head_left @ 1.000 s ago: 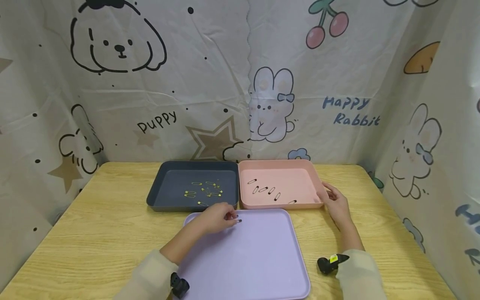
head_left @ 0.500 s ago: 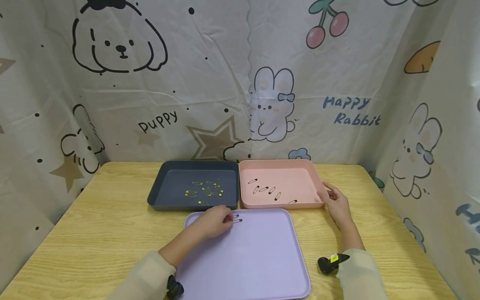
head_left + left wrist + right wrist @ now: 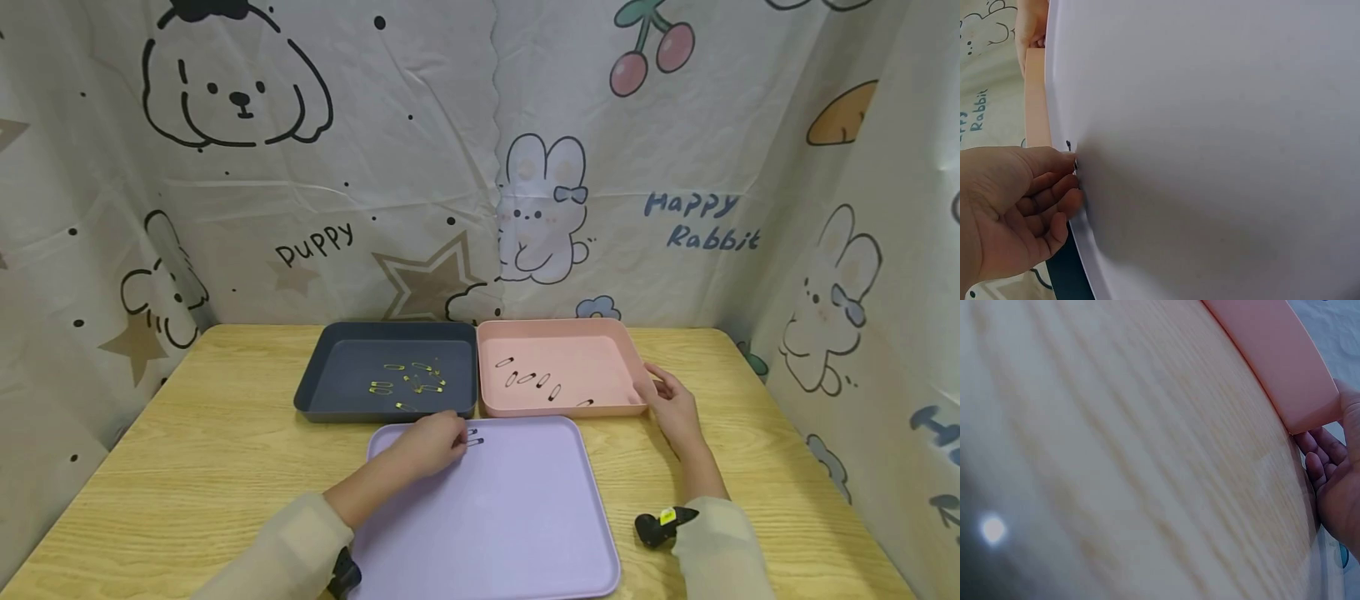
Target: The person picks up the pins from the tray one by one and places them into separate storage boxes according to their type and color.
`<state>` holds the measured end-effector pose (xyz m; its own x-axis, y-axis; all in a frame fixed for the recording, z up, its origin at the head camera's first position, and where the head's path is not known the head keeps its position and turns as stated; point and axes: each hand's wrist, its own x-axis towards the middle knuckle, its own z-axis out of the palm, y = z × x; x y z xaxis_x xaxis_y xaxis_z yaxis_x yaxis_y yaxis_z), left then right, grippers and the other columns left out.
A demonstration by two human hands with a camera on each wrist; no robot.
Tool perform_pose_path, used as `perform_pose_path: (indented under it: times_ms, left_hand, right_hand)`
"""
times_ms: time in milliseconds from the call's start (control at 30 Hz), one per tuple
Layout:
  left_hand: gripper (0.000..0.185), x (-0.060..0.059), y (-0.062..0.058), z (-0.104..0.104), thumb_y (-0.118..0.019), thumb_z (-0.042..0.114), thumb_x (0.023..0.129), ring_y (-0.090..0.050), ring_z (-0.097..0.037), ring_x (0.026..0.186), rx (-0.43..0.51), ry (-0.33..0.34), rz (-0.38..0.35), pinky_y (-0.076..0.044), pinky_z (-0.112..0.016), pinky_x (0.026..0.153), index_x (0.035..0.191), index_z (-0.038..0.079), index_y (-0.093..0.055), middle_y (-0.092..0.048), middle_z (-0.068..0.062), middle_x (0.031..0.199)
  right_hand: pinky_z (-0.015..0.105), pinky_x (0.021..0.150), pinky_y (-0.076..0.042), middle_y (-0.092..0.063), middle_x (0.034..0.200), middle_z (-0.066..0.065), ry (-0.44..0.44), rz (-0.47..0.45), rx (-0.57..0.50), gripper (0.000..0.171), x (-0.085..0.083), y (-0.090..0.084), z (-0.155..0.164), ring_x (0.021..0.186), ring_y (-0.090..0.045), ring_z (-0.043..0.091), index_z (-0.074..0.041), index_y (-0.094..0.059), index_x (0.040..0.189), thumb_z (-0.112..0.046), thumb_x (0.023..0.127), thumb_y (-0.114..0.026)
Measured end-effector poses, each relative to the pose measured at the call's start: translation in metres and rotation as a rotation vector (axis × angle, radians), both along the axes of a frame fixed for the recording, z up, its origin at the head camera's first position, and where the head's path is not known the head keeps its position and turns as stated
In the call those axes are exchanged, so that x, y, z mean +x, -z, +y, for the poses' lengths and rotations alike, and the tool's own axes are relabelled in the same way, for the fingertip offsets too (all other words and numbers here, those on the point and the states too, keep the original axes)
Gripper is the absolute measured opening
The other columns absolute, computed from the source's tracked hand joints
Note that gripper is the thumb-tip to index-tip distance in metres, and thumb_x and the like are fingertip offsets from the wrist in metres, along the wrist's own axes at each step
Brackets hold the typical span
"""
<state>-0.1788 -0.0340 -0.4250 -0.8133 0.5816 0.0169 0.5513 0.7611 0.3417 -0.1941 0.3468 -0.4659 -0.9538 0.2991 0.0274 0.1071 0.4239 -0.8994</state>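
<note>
My left hand point(image 3: 431, 443) is over the far left part of the lilac tray point(image 3: 517, 517). Its thumb and forefinger pinch at a small dark-headed safety pin point(image 3: 476, 442), and a second safety pin point(image 3: 472, 431) lies just beyond. The fingertips hide the pins' left ends. In the left wrist view, the left hand point(image 3: 1022, 206) shows its other fingers curled. My right hand point(image 3: 675, 410) grips the near right corner of the pink tray point(image 3: 566, 412). The right wrist view has this hand point(image 3: 1338, 481) with thumb on the rim and fingers against the outside.
Left of the pink tray, touching it, stands a dark grey tray point(image 3: 322, 383) with several yellow safety pins point(image 3: 381, 387). Several dark safety pins point(image 3: 527, 379) lie inside the pink tray. All three trays sit on a wooden table point(image 3: 187, 467), with a printed curtain point(image 3: 420, 167) behind.
My left hand has drawn back slightly to the left and its fingers have closed together, leaving more of the two dark pins visible. The right hand has stayed on the pink tray's corner.
</note>
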Motion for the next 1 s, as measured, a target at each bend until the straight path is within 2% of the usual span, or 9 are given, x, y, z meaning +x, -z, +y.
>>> perform_pose_path:
  times_ms: [167, 233, 433, 633, 767, 1000]
  left_hand:
    - [0.011, 0.000, 0.004, 0.001, -0.062, 0.009, 0.083, -0.055, -0.016, 0.065, -0.019, 0.013, 0.062, -0.047, -0.033, 0.064, 0.072, 0.008, -0.062, -0.054, -0.002, 0.071]
    - [0.011, 0.000, 0.005, 0.001, -0.062, 0.009, 0.082, -0.055, -0.017, 0.065, -0.016, 0.017, 0.063, -0.047, -0.033, 0.065, 0.071, 0.008, -0.062, -0.055, -0.002, 0.070]
    - [0.012, -0.001, 0.004, 0.002, -0.061, 0.008, 0.079, -0.048, -0.012, 0.062, 0.005, 0.029, -0.045, -0.043, -0.028, 0.062, 0.068, 0.009, -0.060, -0.053, 0.001, 0.064]
    - [0.012, 0.001, 0.003, 0.004, -0.060, 0.010, 0.075, -0.042, -0.008, 0.054, -0.011, 0.087, -0.101, -0.038, -0.023, 0.055, 0.063, 0.011, -0.059, -0.050, 0.005, 0.056]
    - [0.013, 0.000, 0.000, 0.006, -0.061, 0.012, 0.076, -0.042, -0.008, 0.055, -0.004, 0.092, -0.136, -0.037, -0.022, 0.056, 0.063, 0.011, -0.059, -0.049, 0.006, 0.057]
    - [0.007, -0.011, -0.016, 0.014, -0.061, 0.015, 0.077, -0.046, -0.009, 0.061, 0.003, 0.058, -0.212, -0.039, -0.023, 0.059, 0.070, 0.013, -0.059, -0.052, 0.005, 0.066]
  right_hand:
    - [0.007, 0.071, -0.040, -0.052, 0.127, 0.020, -0.003, 0.005, 0.002, 0.058, 0.001, -0.001, -0.001, 0.085, -0.046, -0.012, -0.013, -0.042, 0.142, -0.039, 0.091, -0.057]
    - [0.007, 0.071, -0.040, -0.052, 0.128, 0.019, -0.002, 0.003, 0.001, 0.058, 0.001, -0.001, -0.001, 0.084, -0.046, -0.012, -0.014, -0.042, 0.142, -0.039, 0.091, -0.056]
    - [0.007, 0.072, -0.040, -0.051, 0.129, 0.019, -0.001, 0.001, -0.006, 0.059, 0.001, -0.001, -0.001, 0.086, -0.046, -0.012, -0.014, -0.041, 0.142, -0.039, 0.091, -0.057]
    - [0.006, 0.072, -0.040, -0.050, 0.130, 0.019, 0.004, -0.001, -0.020, 0.058, 0.000, 0.001, -0.001, 0.086, -0.046, -0.013, -0.013, -0.041, 0.142, -0.037, 0.091, -0.057]
    - [0.006, 0.072, -0.040, -0.051, 0.129, 0.019, 0.009, 0.000, -0.021, 0.058, 0.000, 0.001, -0.001, 0.086, -0.046, -0.012, -0.013, -0.042, 0.141, -0.038, 0.091, -0.057]
    - [0.006, 0.073, -0.040, -0.051, 0.129, 0.019, 0.010, 0.004, -0.022, 0.057, 0.000, 0.000, -0.002, 0.087, -0.046, -0.012, -0.013, -0.042, 0.141, -0.037, 0.091, -0.057]
